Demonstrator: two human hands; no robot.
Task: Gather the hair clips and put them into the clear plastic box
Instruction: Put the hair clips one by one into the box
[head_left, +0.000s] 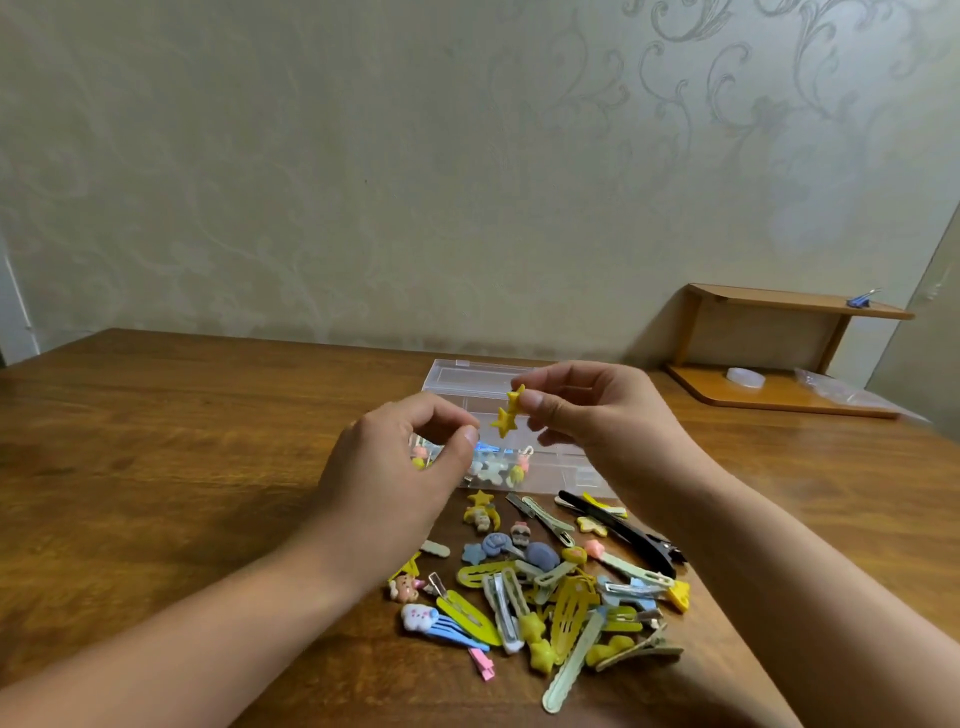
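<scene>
We have the yellow star clip (508, 411) pinched between the thumb and fingertips of our right hand (587, 410), held in the air above the near half of the clear plastic box (467, 379). Our left hand (395, 467) sits just left of it, fingers curled with thumb meeting fingertips; we cannot tell whether it holds anything small.

To finish this step well, we should lower the clip over the open tray, where a few clips (498, 465) already lie against the near wall, and release it low so it does not bounce off the rim. The left hand hides the tray's left part, so we should shift it aside first.

The box stands on the wooden table (182, 441), its lid open towards the far side. Nearer to us, the pile of hair clips (550, 587) is spread across the table, a long black clip (618, 530) at its right edge. Most of the work remains, so we should take several at a time.
</scene>
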